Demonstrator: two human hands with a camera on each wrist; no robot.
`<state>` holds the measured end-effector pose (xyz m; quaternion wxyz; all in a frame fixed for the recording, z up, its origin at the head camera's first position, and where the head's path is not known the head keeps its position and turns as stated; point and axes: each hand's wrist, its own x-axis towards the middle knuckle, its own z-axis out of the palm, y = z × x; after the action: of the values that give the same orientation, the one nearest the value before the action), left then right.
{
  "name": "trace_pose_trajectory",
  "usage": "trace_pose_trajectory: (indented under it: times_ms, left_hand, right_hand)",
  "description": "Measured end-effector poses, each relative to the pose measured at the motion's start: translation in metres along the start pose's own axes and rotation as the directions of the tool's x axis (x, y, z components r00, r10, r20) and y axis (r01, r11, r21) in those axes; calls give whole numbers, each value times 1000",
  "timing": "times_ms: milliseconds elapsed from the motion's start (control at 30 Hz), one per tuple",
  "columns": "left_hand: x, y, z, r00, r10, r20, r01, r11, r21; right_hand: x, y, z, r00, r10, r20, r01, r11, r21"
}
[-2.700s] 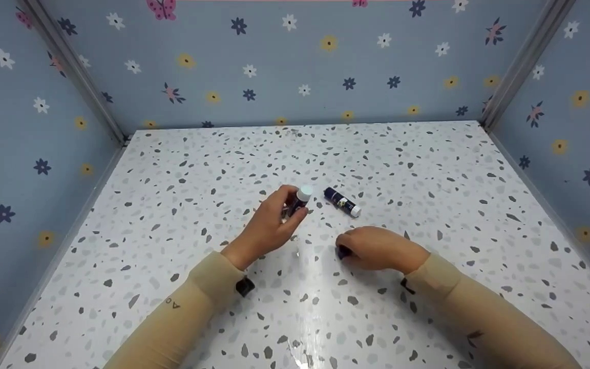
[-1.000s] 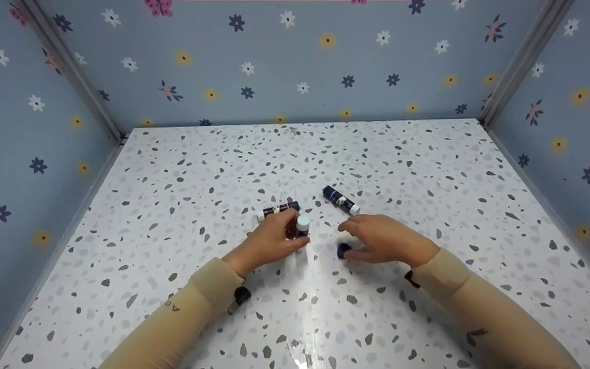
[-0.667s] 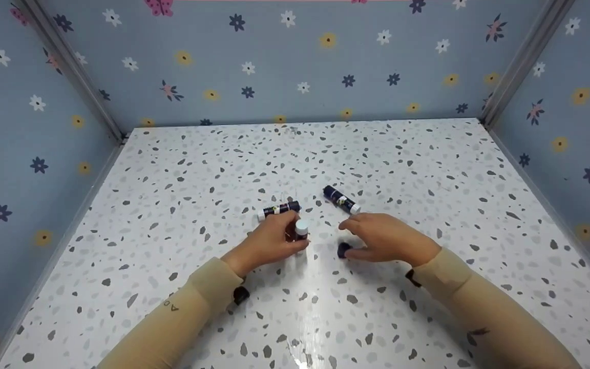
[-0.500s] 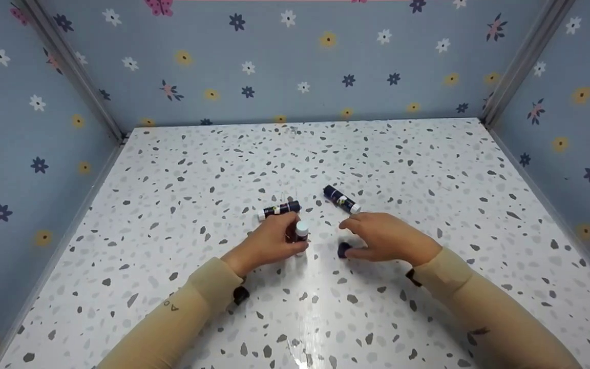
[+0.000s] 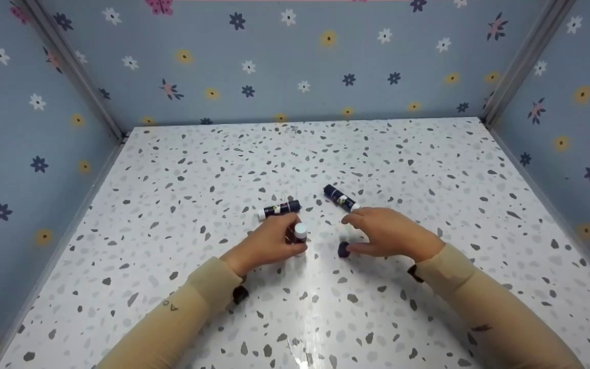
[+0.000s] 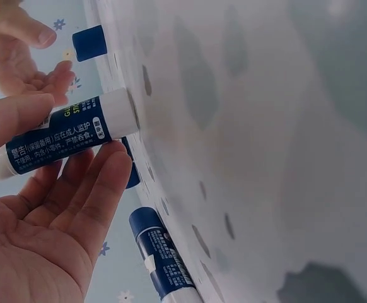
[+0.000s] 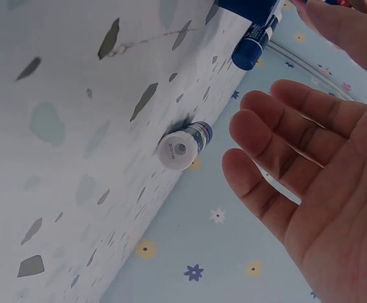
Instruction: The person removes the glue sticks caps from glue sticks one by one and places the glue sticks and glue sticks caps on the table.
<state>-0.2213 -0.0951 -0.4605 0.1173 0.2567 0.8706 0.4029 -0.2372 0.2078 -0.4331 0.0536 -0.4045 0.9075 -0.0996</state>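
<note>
My left hand [image 5: 267,239] holds a dark blue glue stick [image 6: 60,136] upright between thumb and fingers. White shows at both of its ends, and in the left wrist view the lower end is right at the tabletop. My right hand [image 5: 390,233] has its fingers loosely spread, the thumb tip at a small dark blue cap [image 5: 344,249] that stands on the table. Just beyond the left hand lies a second glue stick [image 5: 279,209] with its blue cap on. A third capped glue stick [image 7: 199,136] lies past the right fingertips, its white base facing the right wrist camera.
The white speckled tabletop [image 5: 213,174] runs back to a blue flowered panel [image 5: 274,56]. Similar panels rise at the left and right, with grey metal posts [image 5: 77,77] at the corners.
My left hand has come nearer with the glue stick, uncovering the lying one behind it. My right hand has loosened from the cap, its fingers lifting slightly away while the cap stays on the table.
</note>
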Motion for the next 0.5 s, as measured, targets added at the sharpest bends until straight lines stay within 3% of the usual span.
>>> trace_pose_trajectory:
  times_ms: [267, 500]
  left_hand:
    - [0, -1, 0, 1000, 24, -1, -24, 1000, 9]
    - [-1, 0, -3, 1000, -14, 18, 14, 1000, 15]
  right_hand:
    - [1, 0, -5, 1000, 0, -10, 0, 1000, -18]
    - [1, 0, -9, 1000, 17, -7, -17, 1000, -18]
